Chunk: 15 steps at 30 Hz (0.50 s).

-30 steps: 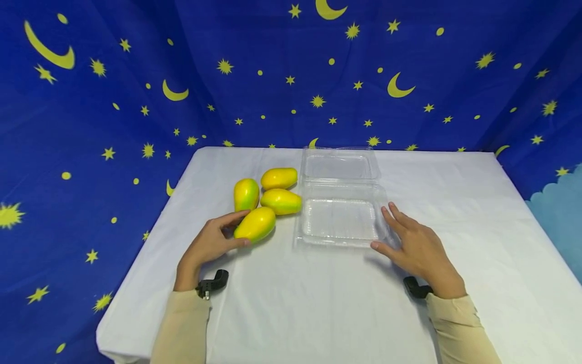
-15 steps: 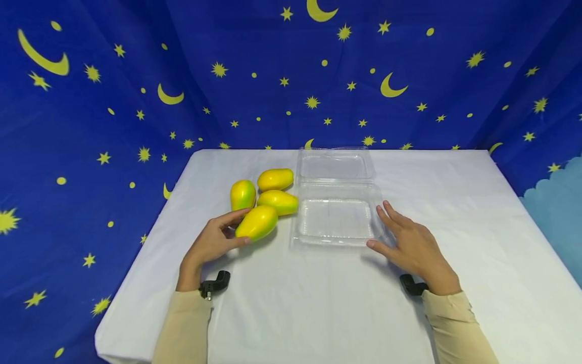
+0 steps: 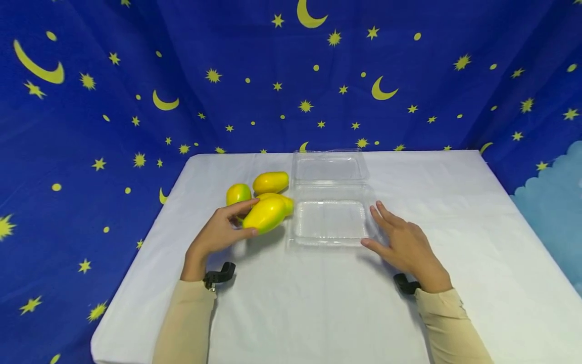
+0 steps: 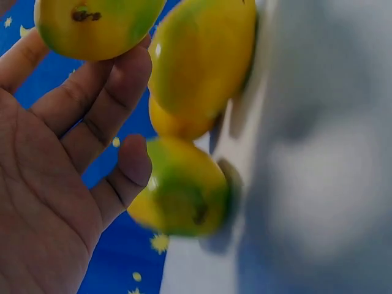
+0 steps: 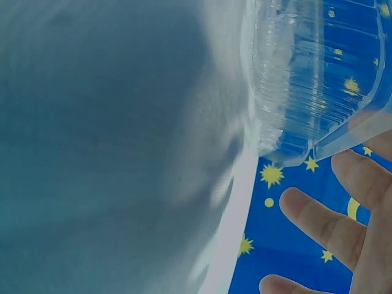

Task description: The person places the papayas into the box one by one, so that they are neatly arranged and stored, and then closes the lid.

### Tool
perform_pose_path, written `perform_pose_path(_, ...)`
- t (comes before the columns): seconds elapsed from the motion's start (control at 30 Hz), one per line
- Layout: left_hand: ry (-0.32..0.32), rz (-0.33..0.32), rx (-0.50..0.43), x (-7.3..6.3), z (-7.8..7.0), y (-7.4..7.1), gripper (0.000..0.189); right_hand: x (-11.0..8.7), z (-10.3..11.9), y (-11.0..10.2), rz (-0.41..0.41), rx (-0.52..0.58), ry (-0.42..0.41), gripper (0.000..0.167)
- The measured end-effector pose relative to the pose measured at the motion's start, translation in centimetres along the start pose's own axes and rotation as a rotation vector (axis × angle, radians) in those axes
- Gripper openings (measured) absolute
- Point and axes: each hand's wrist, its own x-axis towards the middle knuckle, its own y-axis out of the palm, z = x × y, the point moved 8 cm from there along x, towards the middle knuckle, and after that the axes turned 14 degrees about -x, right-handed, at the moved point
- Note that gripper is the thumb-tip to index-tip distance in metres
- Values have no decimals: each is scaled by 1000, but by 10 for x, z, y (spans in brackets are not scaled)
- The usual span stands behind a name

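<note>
My left hand (image 3: 218, 232) holds a yellow-green mango (image 3: 264, 215) between thumb and fingers, raised over the cloth with a shadow under it. In the left wrist view this held mango (image 4: 98, 27) shows its stem end at the top. Behind it lie three more mangoes: one on the left (image 3: 238, 193), one at the back (image 3: 271, 182), and one partly hidden (image 3: 289, 204). My right hand (image 3: 409, 248) has its fingers spread beside the right rim of a clear plastic clamshell box (image 3: 329, 191), whose lid lies folded back. The right wrist view shows fingertips close to the box wall (image 5: 288, 86).
A white cloth covers the table (image 3: 318, 303). Past its back edge hangs a blue curtain (image 3: 254, 50) with yellow moons and stars. The box's lid (image 3: 329, 167) reaches near that back edge.
My left hand has lifted the mango and moved it up and rightward, so it now overlaps the mango behind it. The right hand stays beside the box; the head view has shifted slightly.
</note>
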Motion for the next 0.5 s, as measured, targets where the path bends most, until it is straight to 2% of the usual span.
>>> perform_pose_path(0.27, 37, 19, -3, 22, -16, 13, 66, -1, 5, 9, 63, 5, 9, 89)
perform_pose_path(0.5, 85, 73, -48, 50, -33, 39, 68, -3, -1, 2, 32, 6, 21, 89)
